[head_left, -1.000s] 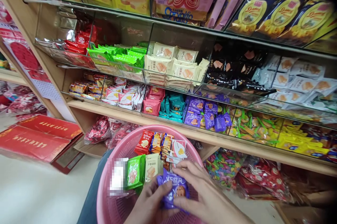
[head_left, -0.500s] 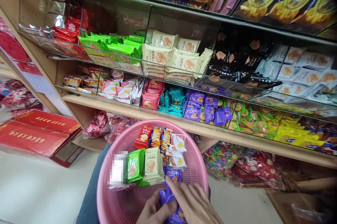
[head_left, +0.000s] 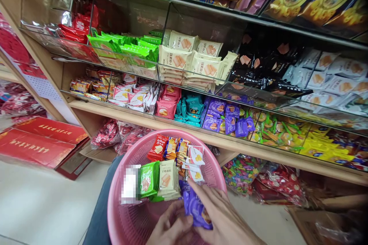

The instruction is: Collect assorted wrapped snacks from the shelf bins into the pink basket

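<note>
A pink plastic basket (head_left: pixel 115 183) rests by my leg, and both hands are at its near right side. Purple snack packets (head_left: pixel 197 208) lie between my hands. My right hand (head_left: pixel 221 210) is closed round them from the right, fingers along their far edge. From the near left, my left hand (head_left: pixel 175 222) pinches their lower edge. Just beyond my fingers in the basket are cream cake packets (head_left: pixel 168 178), a green packet (head_left: pixel 149 179), a red packet (head_left: pixel 158 148), orange-and-blue packets (head_left: pixel 171 148) and white packets (head_left: pixel 195 157). A blurred-out white item (head_left: pixel 130 183) sits at the left.
Glass-fronted shelves (head_left: pixel 161 72) of sorted snack packets rise ahead, with a wooden shelf edge (head_left: pixel 138 117) just above the basket. A red carton (head_left: pixel 43 141) is on the floor at left. Bags of colourful sweets (head_left: pixel 243 174) and an open cardboard box (head_left: pixel 322 222) are at right.
The purple packets have turned and shifted slightly right within my hands. My right hand has moved a little up and right, its fingers now closer round them. The view has shifted slightly.
</note>
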A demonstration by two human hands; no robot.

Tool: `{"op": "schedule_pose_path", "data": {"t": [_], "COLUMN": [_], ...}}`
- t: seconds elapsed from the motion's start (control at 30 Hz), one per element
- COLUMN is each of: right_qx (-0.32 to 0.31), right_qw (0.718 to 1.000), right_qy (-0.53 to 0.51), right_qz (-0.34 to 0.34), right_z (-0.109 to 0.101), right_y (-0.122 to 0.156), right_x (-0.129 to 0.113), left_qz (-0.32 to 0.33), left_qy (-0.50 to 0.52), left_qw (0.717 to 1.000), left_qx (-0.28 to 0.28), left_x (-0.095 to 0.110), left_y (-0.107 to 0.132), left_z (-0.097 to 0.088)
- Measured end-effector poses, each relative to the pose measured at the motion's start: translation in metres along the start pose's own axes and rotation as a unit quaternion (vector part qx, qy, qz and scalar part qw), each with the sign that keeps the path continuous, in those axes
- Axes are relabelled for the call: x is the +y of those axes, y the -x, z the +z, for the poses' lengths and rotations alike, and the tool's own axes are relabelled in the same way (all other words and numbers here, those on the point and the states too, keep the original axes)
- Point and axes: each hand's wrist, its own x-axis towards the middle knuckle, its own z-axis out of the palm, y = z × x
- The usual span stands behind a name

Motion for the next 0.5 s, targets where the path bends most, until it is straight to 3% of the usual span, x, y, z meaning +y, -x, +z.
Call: {"op": "schedule_pose_path", "data": {"t": [0.1, 0.17, 0.27, 0.33, 0.4, 0.5], "right_qx": [0.040, 0.038, 0.017, 0.004, -0.003, -0.006], "right_qw": [0.999, 0.999, 0.998, 0.996, 0.994, 0.991], "right_qy": [0.013, 0.028, 0.059, 0.088, 0.113, 0.136], "right_qz": [0.016, 0.021, 0.008, 0.005, 0.006, 0.008], "right_z": [-0.008, -0.008, 0.000, 0.009, 0.019, 0.029], "right_y": [-0.006, -0.012, -0.023, -0.028, -0.032, -0.034], "right_x": [0.011, 0.016, 0.019, 0.019, 0.018, 0.016], "left_qz": [0.018, 0.039, 0.010, -0.018, -0.036, -0.052], "left_qy": [-0.110, -0.216, -0.435, -0.562, -0.643, -0.685], "left_qw": [0.994, 0.975, 0.888, 0.808, 0.746, 0.702], "left_qx": [-0.003, -0.045, -0.151, -0.174, -0.168, -0.185], "left_x": [-0.013, -0.018, -0.016, -0.011, -0.005, 0.007], "left_y": [-0.006, -0.013, -0.024, -0.029, -0.029, -0.025], "left_z": [-0.028, -0.045, -0.056, -0.052, -0.043, -0.029]}}
